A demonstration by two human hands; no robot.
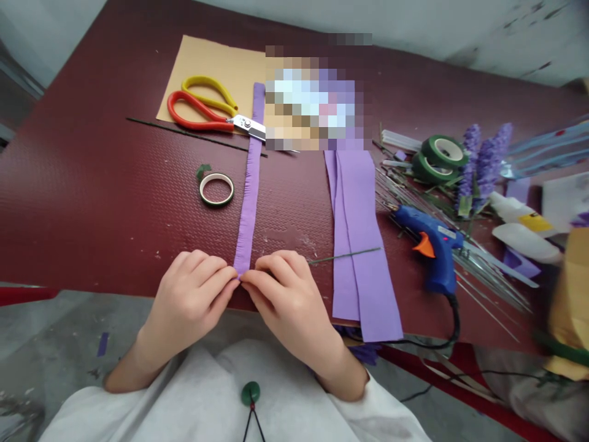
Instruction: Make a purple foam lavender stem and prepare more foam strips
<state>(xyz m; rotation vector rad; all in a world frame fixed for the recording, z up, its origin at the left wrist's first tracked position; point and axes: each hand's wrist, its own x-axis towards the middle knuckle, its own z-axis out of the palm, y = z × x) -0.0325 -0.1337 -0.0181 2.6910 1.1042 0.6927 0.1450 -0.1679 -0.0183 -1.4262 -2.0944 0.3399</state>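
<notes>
Evidently for control, left hand [193,288] and right hand [292,291] pinch the strip [248,215] in their fingers [261,284] at the near edge of the counter [92,215]; scissors [247,124] across the strip perhaps steady it.

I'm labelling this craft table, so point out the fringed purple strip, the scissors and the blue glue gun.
Fringed purple strip [251,191], head view: middle of its length.
Scissors [247,124], head view: the metal pivot.
Blue glue gun [444,253], head view: upper handle.
</notes>
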